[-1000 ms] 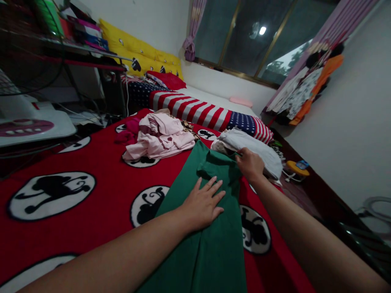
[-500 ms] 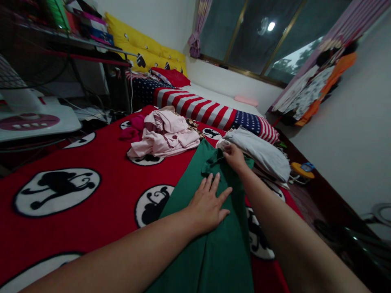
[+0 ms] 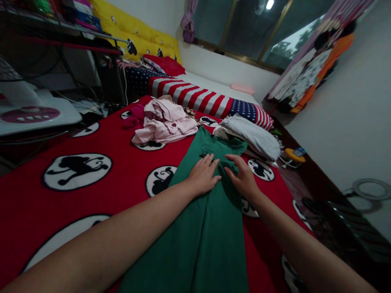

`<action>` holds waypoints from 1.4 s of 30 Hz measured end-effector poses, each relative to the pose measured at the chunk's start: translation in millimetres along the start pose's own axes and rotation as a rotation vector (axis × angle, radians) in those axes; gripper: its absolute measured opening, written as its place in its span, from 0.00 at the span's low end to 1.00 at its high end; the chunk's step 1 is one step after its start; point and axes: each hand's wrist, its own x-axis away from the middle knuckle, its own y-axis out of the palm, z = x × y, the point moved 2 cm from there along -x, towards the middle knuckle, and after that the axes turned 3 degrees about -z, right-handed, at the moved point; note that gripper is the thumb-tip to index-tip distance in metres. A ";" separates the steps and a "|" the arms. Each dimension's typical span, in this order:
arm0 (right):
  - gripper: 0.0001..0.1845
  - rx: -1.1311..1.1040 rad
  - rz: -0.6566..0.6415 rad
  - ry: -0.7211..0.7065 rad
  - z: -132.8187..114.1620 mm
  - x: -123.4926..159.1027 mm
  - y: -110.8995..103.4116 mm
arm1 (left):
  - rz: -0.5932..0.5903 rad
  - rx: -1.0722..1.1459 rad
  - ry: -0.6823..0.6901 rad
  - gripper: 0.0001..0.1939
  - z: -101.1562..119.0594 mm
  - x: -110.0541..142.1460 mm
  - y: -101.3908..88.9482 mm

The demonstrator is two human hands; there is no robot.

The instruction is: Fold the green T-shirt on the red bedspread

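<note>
A long green garment (image 3: 189,236) lies stretched out on the red bedspread, its narrow end away from me and a lengthwise fold down its middle. Flat on its upper part rests my left hand (image 3: 204,175), palm down with the fingers extended. Just to the right, my right hand (image 3: 242,177) is over the garment's right side, thumb and forefinger apart. Bunched green cloth shows around both hands' fingertips. Whether the right fingertips touch the fabric, I cannot tell.
The red bedspread (image 3: 122,219) carries white ovals with black figures. A pink clothes heap (image 3: 168,122) lies beyond the garment to the left, and a grey-white folded pile (image 3: 253,136) to the right. A white fan base (image 3: 39,114) stands at left, a yellow stool (image 3: 295,155) at right.
My right hand has let go of the garment's far edge and drawn back toward me, beside my left hand. The left hand still lies on the cloth. The camera view has shifted slightly.
</note>
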 end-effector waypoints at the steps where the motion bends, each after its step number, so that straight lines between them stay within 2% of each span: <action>1: 0.18 -0.008 -0.003 0.003 -9.0 19.1 -3.8 | 0.023 0.040 0.001 0.31 -2.2 -1.0 -1.3; 4: 0.13 -0.033 0.007 0.060 -32.8 65.9 -13.6 | 0.147 0.159 -0.010 0.26 -8.3 -3.2 -6.2; 7: 0.09 -0.091 0.013 0.135 -58.7 92.7 -19.9 | 0.216 0.181 -0.082 0.20 -11.4 -2.9 -11.7; 9: 0.07 -0.153 -0.053 0.193 -80.3 101.6 -20.1 | 0.165 0.148 -0.118 0.18 -10.4 -1.4 -15.5; 11: 0.07 -0.194 -0.173 0.256 -104.4 106.7 -16.9 | 0.087 0.114 -0.114 0.15 -6.9 1.1 -20.3; 14: 0.16 -0.147 -0.365 0.338 -138.3 111.3 -8.1 | 0.011 0.076 -0.124 0.06 0.0 6.6 -28.9; 16: 0.20 -0.081 -0.476 0.373 -154.9 113.1 -0.9 | -0.049 0.026 -0.183 0.12 4.3 10.9 -33.2; 19: 0.13 0.015 -0.550 0.371 -167.9 112.9 8.8 | -0.129 -0.043 -0.229 0.17 9.7 17.3 -35.9; 21: 0.06 0.044 -0.534 0.366 -169.9 111.4 12.5 | -0.141 -0.041 -0.197 0.12 10.7 21.2 -36.3; 23: 0.06 0.010 -0.517 0.349 -170.3 111.1 12.6 | -0.145 -0.018 -0.152 0.09 8.1 26.4 -36.7; 26: 0.05 -0.118 -0.579 0.246 -175.4 117.9 4.5 | -0.165 0.051 0.017 0.12 0.9 42.3 -40.2; 29: 0.14 -0.243 -0.710 0.156 -183.9 137.0 -13.3 | -0.202 0.160 0.266 0.15 -7.4 73.6 -51.1; 31: 0.13 -0.307 -0.789 0.141 -185.0 154.6 -26.2 | -0.247 0.201 0.352 0.15 -14.8 101.0 -61.9; 33: 0.12 -0.325 -0.782 0.115 -177.8 171.5 -37.5 | -0.278 0.214 0.364 0.15 -23.7 128.9 -74.6; 38: 0.21 -0.076 -0.496 -0.028 -135.5 195.1 -57.5 | -0.390 0.235 0.229 0.23 -41.1 179.2 -108.1; 42: 0.25 0.041 -0.491 -0.142 -122.2 198.5 -57.3 | -0.500 0.182 0.224 0.30 -32.2 196.2 -125.0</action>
